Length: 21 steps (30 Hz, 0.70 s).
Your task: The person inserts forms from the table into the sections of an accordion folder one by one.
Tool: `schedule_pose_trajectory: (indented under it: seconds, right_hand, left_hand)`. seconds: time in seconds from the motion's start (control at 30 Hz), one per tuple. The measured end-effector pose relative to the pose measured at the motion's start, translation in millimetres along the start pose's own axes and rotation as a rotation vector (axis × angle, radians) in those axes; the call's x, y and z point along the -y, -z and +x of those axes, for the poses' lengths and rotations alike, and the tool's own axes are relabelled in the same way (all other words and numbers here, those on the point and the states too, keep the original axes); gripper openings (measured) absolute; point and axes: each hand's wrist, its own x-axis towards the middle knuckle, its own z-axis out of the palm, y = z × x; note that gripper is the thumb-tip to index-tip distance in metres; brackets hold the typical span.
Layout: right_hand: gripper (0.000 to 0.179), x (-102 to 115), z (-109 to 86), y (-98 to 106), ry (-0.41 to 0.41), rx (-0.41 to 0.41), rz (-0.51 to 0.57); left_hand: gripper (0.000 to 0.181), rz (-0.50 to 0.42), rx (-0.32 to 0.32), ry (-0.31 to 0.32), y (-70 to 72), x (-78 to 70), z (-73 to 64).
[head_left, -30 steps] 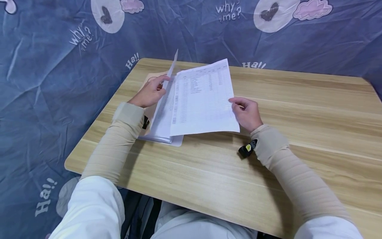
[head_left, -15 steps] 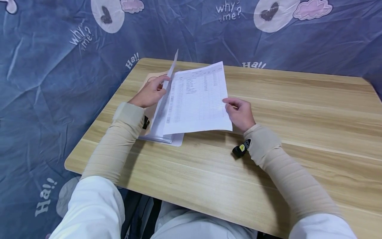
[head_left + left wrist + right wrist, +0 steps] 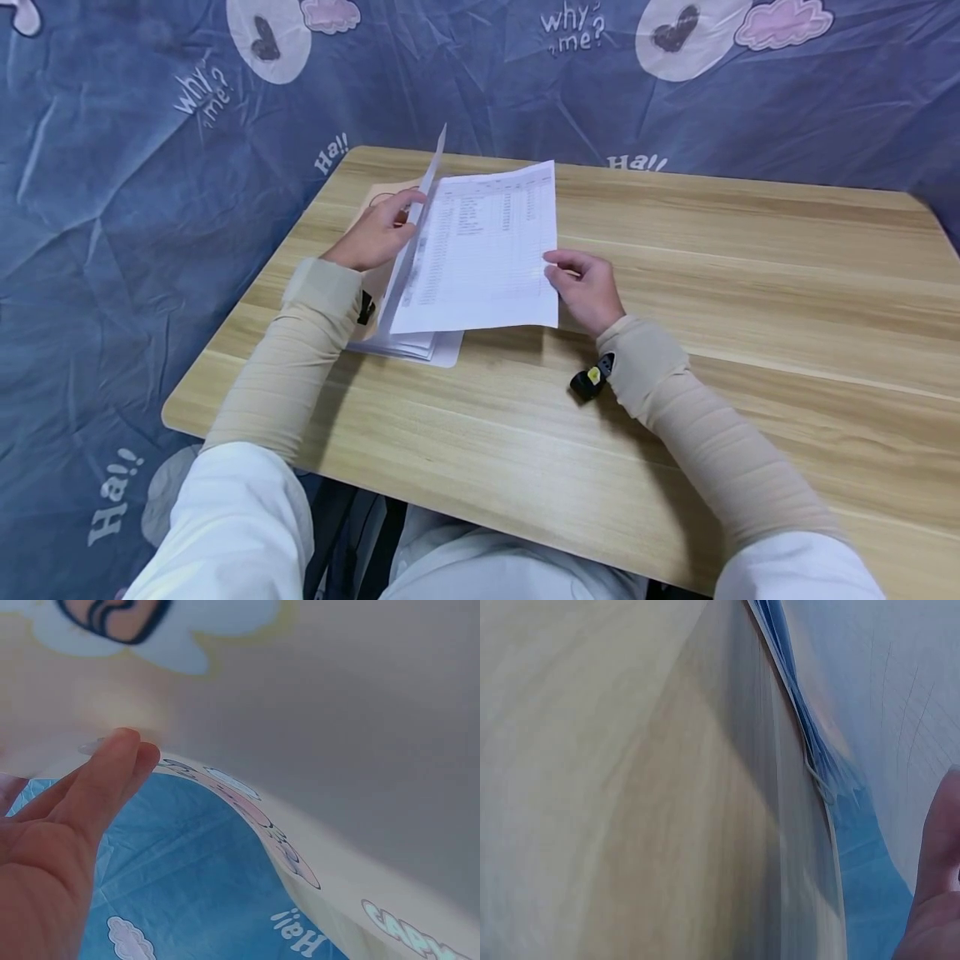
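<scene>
In the head view my left hand [image 3: 378, 232] holds up the raised cover of a folder [image 3: 408, 250] at its edge. The left wrist view shows the outside of this folder cover [image 3: 322, 720], beige with cartoon prints, the fingers [image 3: 105, 780] lying along it. My right hand [image 3: 587, 287] pinches the right edge of a printed sheet of paper [image 3: 480, 267] with a table on it. This sheet slants above the folder, its left edge beside the raised cover. Stacked papers [image 3: 412, 343] lie in the folder below. In the right wrist view the sheet [image 3: 900, 697] overhangs the wood.
The folder lies on the left part of a light wooden table [image 3: 750, 292]. A blue printed cloth [image 3: 480, 92] hangs behind and to the left. A small black camera [image 3: 591, 379] sits at the right wrist, low over the tabletop.
My right hand has moved left with the printed sheet, bringing it further over the folder and nearer the raised cover. My left hand and the cover have stayed in place.
</scene>
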Motion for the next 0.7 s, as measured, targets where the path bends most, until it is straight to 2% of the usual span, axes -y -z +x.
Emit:
schedule_pose_trajectory:
  seconds: [0.43,0.7]
  right_hand:
    - [0.029,1,-0.8,-21,0.000,0.043,0.099]
    - [0.032,4,-2.3,-33,-0.012,0.102,0.118]
  left_hand:
    - [0.048,0.011,0.005,0.015,1.0,0.8,0.0]
    - [0.049,0.033,0.012,0.024,3.4,-0.3,-0.3]
